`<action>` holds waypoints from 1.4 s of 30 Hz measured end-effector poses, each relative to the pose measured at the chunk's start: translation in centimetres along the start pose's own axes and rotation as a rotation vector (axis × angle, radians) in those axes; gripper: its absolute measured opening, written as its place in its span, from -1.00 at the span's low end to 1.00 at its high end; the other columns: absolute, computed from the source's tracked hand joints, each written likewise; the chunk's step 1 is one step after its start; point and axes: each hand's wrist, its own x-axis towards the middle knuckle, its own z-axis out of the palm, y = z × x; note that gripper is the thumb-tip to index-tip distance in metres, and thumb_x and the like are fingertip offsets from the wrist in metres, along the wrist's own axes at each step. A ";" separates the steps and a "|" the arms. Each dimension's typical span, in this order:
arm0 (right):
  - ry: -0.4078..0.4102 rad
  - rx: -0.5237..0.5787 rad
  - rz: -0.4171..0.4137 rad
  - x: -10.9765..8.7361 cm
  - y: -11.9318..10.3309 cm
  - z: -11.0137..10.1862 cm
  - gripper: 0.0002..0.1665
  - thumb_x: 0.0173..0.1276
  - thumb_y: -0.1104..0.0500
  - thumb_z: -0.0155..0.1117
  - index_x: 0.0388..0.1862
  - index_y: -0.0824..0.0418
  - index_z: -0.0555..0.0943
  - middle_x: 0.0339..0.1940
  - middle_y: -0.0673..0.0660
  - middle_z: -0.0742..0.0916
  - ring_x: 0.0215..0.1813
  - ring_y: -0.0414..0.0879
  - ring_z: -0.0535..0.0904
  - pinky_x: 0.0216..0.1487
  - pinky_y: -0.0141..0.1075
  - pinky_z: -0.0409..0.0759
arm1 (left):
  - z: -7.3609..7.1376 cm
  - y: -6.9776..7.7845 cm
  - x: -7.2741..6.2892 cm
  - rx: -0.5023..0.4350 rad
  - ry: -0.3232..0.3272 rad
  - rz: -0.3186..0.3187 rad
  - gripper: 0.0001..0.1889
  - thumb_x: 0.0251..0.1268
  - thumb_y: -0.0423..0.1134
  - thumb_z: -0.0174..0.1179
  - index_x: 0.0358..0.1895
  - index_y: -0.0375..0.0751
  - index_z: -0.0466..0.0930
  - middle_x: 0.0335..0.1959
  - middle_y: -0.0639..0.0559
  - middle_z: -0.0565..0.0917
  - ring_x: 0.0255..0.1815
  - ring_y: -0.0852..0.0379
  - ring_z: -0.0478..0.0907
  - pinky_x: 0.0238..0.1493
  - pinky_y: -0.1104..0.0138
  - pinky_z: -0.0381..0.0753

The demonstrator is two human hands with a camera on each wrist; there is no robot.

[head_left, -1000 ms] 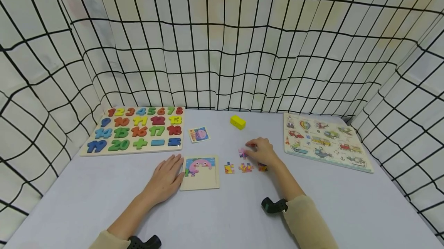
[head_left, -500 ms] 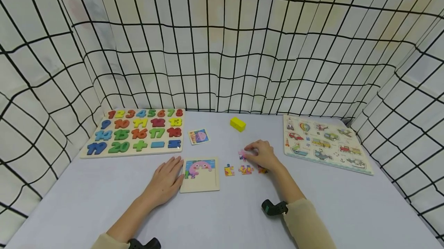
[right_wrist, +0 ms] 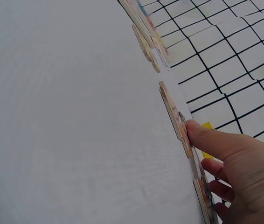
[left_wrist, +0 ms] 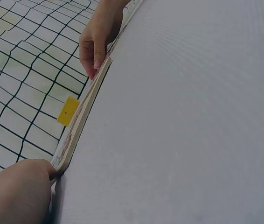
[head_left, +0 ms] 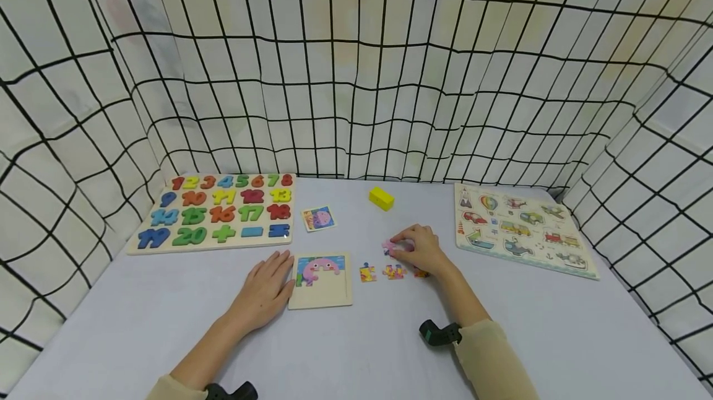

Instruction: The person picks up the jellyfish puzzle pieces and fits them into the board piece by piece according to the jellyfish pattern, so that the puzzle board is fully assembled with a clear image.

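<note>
My left hand (head_left: 263, 293) lies on the table with its fingers extended, its thumb at the left edge of a square wooden puzzle board (head_left: 321, 296). That board bears a partly filled picture of a pink animal in its upper half, with bare wood below. To the board's right, my right hand (head_left: 421, 250) pinches a pink puzzle piece (head_left: 387, 247) between thumb and fingers, low at the table. Nearer to me lie a yellow puzzle piece (head_left: 367, 273), a yellow-and-pink puzzle piece (head_left: 394, 272) and another puzzle piece (head_left: 420, 273), partly hidden by the right hand.
A wooden number board (head_left: 211, 242) stands at the left, a vehicle picture board (head_left: 523, 233) at the right. Behind the puzzle are a small picture card (head_left: 319, 218) and a yellow block (head_left: 381, 199). Black netting (head_left: 356, 83) over white cloth encloses the back and sides.
My right hand has shifted slightly left, and its thumb and fingers have closed on the pink puzzle piece. The left hand has stayed beside the board.
</note>
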 end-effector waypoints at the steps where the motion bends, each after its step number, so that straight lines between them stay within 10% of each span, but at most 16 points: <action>1: 0.000 -0.003 0.001 0.0 -0.1 0.0 -0.67 0.13 -0.05 0.35 -0.13 0.00 0.66 -0.04 0.09 0.55 0.07 0.06 0.28 0.09 0.02 0.15 | 0.0 0.0 0.0 0.000 -0.002 0.000 -0.45 0.31 -0.15 0.02 0.29 -0.40 0.24 0.33 -0.26 0.24 0.38 -0.20 0.03 0.30 -0.11 -0.04; 19: 0.024 0.005 0.055 0.3 -1.1 0.3 -0.67 0.12 0.09 0.37 -0.15 0.17 0.57 -0.22 0.04 0.58 -0.06 0.00 0.32 -0.02 -0.01 0.15 | -0.1 -0.1 0.1 0.004 -0.002 -0.003 -0.44 0.30 -0.16 0.04 0.29 -0.39 0.24 0.33 -0.25 0.23 0.38 -0.18 0.02 0.30 -0.10 -0.06; 42: 0.109 0.310 0.029 0.2 -1.5 0.4 -0.89 0.24 0.23 0.25 -0.27 0.23 0.57 -0.37 0.05 0.64 -0.32 -0.10 0.52 -0.27 -0.34 0.54 | -0.1 0.2 0.1 0.000 -0.010 -0.015 -0.44 0.30 -0.16 0.03 0.29 -0.40 0.24 0.33 -0.26 0.23 0.38 -0.19 0.01 0.30 -0.11 -0.06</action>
